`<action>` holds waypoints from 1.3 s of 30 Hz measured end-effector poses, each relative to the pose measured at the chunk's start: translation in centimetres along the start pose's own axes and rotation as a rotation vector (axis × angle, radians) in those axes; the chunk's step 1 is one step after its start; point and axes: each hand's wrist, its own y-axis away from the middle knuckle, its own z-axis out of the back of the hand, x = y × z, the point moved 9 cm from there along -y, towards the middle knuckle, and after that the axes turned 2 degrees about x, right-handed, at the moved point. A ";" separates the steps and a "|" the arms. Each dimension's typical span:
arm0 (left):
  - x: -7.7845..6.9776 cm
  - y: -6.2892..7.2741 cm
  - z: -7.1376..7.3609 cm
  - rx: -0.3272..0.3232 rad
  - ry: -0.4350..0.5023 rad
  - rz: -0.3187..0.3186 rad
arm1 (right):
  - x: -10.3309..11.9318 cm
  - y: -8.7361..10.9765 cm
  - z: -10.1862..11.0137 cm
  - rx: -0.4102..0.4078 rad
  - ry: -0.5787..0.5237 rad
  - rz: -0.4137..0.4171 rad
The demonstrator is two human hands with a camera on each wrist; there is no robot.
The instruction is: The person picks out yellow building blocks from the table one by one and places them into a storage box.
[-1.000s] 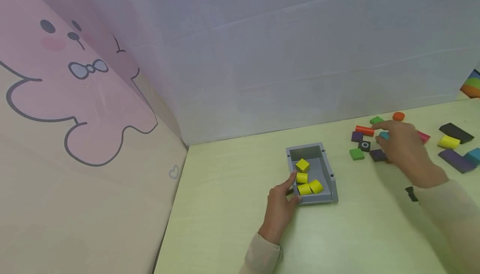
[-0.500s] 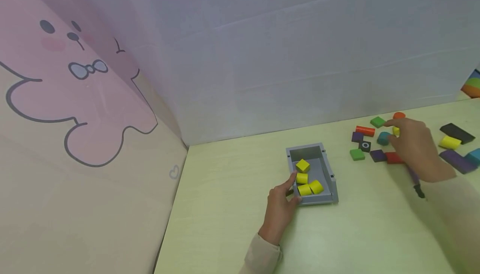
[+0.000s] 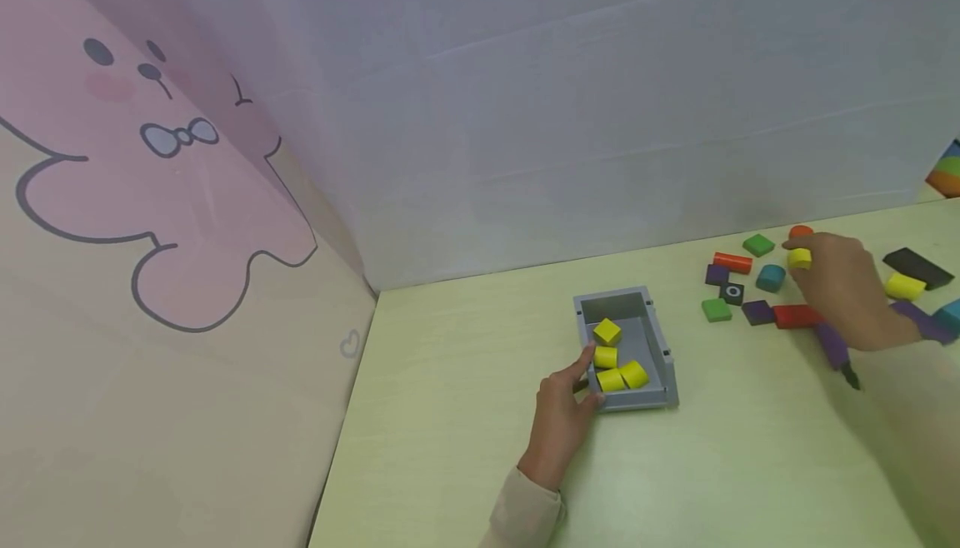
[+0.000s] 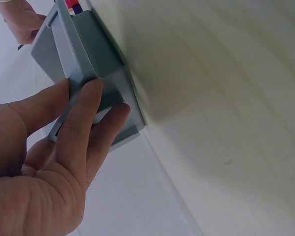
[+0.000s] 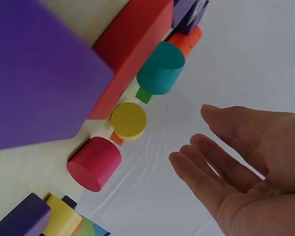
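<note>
While a pale, creased backdrop (image 3: 570, 115) rises behind it, the worktop (image 3: 435, 415) carries a grey tray (image 3: 637, 336), its lower-left corner pinched between the left grip's (image 3: 558, 415) thumb and fingers. To the tray's right, the right grip (image 3: 836, 286) is loose, fingers parted and holding nothing. Near it lie a long red block (image 5: 132, 49), then a teal cylinder (image 5: 161, 69) and a pink-red cylinder (image 5: 94, 164). Between those two in the right wrist view sits a yellow cylinder (image 5: 129, 120) — just off the right grip's fingertips, apart from them. Four yellow pieces (image 3: 634, 374) lie inside the tray — close to the left grip.
</note>
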 end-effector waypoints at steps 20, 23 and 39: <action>0.2 -0.2 -0.1 -0.005 -0.037 0.021 | -2.4 -0.7 -1.1 0.086 0.021 -0.048; 0.2 -0.1 -0.1 -0.004 -0.032 0.026 | -2.6 -0.7 -1.4 0.102 0.022 -0.061; 0.4 -0.1 -0.2 -0.004 -0.014 0.029 | -3.5 -0.7 -2.1 0.137 0.056 -0.039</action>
